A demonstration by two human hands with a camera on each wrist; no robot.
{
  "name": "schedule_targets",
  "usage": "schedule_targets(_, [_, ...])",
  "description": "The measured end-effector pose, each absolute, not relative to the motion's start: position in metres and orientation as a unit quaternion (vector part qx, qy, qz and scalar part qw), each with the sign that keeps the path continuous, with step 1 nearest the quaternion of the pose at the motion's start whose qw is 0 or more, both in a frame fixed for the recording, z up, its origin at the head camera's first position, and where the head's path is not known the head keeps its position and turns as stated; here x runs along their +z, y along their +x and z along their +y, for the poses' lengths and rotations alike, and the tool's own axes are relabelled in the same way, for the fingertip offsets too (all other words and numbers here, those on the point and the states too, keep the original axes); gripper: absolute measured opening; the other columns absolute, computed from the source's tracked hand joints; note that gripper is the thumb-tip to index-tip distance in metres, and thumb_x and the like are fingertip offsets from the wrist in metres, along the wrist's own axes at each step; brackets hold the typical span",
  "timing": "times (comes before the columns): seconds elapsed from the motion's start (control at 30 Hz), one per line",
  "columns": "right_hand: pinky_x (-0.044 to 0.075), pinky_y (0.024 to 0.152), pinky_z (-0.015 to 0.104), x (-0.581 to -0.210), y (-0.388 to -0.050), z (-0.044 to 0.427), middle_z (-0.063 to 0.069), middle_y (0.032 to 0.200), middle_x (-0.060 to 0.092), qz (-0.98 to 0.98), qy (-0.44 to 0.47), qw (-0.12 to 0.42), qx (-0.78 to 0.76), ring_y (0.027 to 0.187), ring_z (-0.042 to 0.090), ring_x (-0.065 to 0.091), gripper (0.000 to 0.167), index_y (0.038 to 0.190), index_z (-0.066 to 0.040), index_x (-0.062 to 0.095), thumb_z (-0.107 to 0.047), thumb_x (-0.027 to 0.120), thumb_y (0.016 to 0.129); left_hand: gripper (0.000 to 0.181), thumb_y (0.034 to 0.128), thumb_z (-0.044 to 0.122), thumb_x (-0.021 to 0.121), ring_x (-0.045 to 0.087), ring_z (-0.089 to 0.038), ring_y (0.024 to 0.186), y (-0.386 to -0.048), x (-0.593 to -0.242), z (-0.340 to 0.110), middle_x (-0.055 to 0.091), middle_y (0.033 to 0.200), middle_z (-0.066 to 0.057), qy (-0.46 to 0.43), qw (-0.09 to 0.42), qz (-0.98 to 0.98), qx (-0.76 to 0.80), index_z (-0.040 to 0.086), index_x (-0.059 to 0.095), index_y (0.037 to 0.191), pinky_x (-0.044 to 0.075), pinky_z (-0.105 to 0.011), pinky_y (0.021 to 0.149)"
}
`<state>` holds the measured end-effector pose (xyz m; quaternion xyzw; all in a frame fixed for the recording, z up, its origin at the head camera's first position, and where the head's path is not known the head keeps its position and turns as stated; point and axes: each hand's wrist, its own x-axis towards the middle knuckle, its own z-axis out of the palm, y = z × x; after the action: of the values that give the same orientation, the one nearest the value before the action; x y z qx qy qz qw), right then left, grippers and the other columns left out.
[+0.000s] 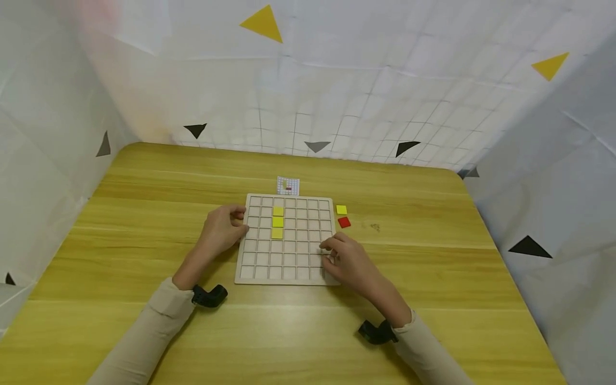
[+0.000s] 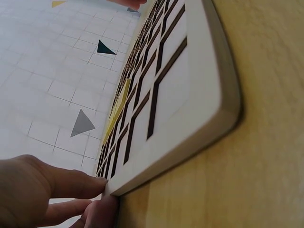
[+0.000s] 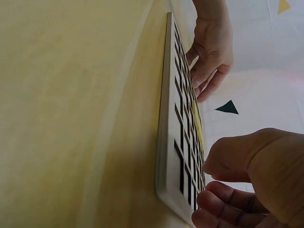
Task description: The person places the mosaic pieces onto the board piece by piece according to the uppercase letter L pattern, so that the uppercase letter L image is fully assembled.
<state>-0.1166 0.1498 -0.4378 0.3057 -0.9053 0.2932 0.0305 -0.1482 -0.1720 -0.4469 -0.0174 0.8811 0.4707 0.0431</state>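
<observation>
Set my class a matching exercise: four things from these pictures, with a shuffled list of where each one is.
Things:
1. red tile
2. printed card
3. left hand
4. three yellow tiles

Places:
A. at the left edge of the board
B. in one line on the board's squares
C. on the table, to the right of the board
D. on the table, just beyond the board's far edge

Right pairs: 1-C, 2-D, 3-A, 4-B
</observation>
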Motion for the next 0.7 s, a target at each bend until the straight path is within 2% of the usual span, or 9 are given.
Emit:
schedule_targets(0.23, [0.050, 0.063, 0.025, -0.441, -0.108, 0.164, 0.005, 0.091, 0.060, -0.913, 0.292, 0.032, 0.284, 0.075, 0.017, 0.057, 0.021, 0.099, -0.002, 0.072, 0.000, 0.078, 0.079, 0.048, 0.0873, 0.002, 0.070, 0.067, -0.032, 0.100, -0.148, -0.448, -0.173, 0.062, 0.117, -0.020, -0.012, 0.042, 0.880, 0.472, -0.006, 0.058, 0.133, 0.057, -0.032, 0.067])
schedule_targets(0.47, [0.055, 0.067, 0.030, -0.443, -0.104, 0.177, 0.005, 0.092, 0.062, -0.916, 0.282, 0.033, 0.284, 0.079, 0.018, 0.060, 0.022, 0.099, -0.002, 0.073, 0.000, 0.079, 0.078, 0.048, 0.0875, 0.002, 0.071, 0.067, -0.031, 0.100, -0.148, -0.448, -0.173, 0.062, 0.118, -0.019, -0.016, 0.043, 0.879, 0.474, -0.005, 0.058, 0.133, 0.056, -0.033, 0.069])
schedule_targets(0.7, [0.054, 0.067, 0.028, -0.444, -0.102, 0.192, 0.005, 0.092, 0.062, -0.922, 0.264, 0.034, 0.279, 0.078, 0.017, 0.060, 0.021, 0.101, -0.002, 0.073, 0.000, 0.076, 0.080, 0.048, 0.0872, 0.002, 0.071, 0.067, -0.031, 0.100, -0.148, -0.446, -0.172, 0.062, 0.117, -0.019, -0.015, 0.041, 0.879, 0.474, -0.005, 0.058, 0.133, 0.057, -0.034, 0.071])
